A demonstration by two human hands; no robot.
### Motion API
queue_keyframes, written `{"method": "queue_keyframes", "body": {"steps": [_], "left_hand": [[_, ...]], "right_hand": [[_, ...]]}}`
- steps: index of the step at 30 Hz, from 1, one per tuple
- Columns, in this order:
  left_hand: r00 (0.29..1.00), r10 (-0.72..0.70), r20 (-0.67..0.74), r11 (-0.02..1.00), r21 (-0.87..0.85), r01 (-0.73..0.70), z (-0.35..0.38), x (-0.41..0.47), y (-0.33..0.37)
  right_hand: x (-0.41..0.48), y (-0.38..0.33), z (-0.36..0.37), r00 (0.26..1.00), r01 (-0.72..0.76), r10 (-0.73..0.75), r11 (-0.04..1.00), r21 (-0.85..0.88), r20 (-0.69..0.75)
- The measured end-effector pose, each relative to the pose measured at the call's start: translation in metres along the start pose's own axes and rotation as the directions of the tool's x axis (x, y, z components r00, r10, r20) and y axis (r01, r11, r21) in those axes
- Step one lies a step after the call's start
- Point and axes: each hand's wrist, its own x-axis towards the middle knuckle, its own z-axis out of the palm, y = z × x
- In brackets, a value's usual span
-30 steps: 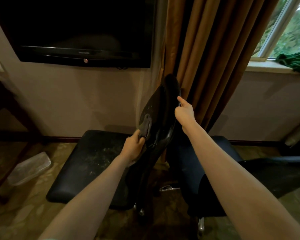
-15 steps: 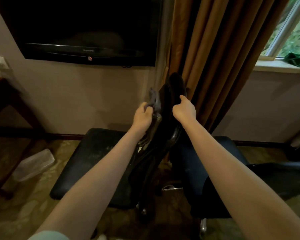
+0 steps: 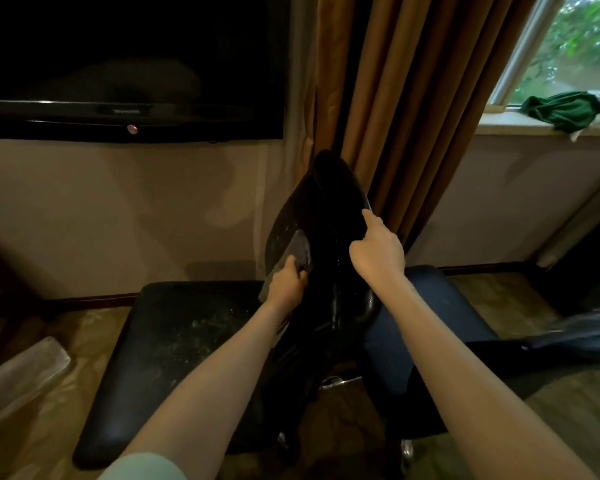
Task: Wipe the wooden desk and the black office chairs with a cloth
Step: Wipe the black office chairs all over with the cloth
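While a clear plastic item (image 3: 21, 372) lies on the floor at eight o'clock of the view, the black office chair (image 3: 187, 341) stands in the middle. Its dusty seat reaches toward nine o'clock from the upright backrest (image 3: 326, 202). The left hand (image 3: 286, 285) has its fingers curled round a grey cloth (image 3: 300, 249) and presses it on the backrest's front face. At three o'clock of it, the right hand (image 3: 378, 252) clamps the backrest's rear edge, one digit stretched up along the rim. A second chair (image 3: 430, 323) sits just beside at four o'clock. A brown curtain (image 3: 395, 98) hangs behind. A green rag (image 3: 565, 109) lies on the windowsill (image 3: 506, 123) at two o'clock.
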Motion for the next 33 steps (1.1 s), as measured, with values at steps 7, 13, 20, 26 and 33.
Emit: {"method": "queue_keyframes", "body": {"steps": [7,13,20,26,33], "left_hand": [[1.000,-0.022,0.017,0.974,-0.225,0.025,-0.013,0.016,-0.016],[0.990,0.140,0.001,0.955,-0.263,-0.135,-0.022,0.016,0.029],[0.882,0.471,-0.005,0.878,0.104,-0.468,-0.012,-0.009,0.048],[0.828,0.555,0.084,0.802,0.211,-0.559,-0.012,-0.041,0.040],[0.994,0.066,0.082,0.863,-0.504,-0.016,-0.044,-0.018,0.023]], "right_hand": [[0.005,-0.006,0.002,0.996,-0.036,0.054,0.975,0.218,-0.075],[-0.003,-0.011,-0.008,0.992,-0.029,0.074,0.926,0.377,-0.105],[0.007,-0.009,-0.009,0.993,-0.025,0.071,0.907,0.419,-0.094],[0.021,-0.003,-0.008,0.996,-0.033,0.068,0.903,0.429,-0.066],[0.026,-0.006,-0.010,0.998,-0.044,0.064,0.871,0.489,-0.026]]}}
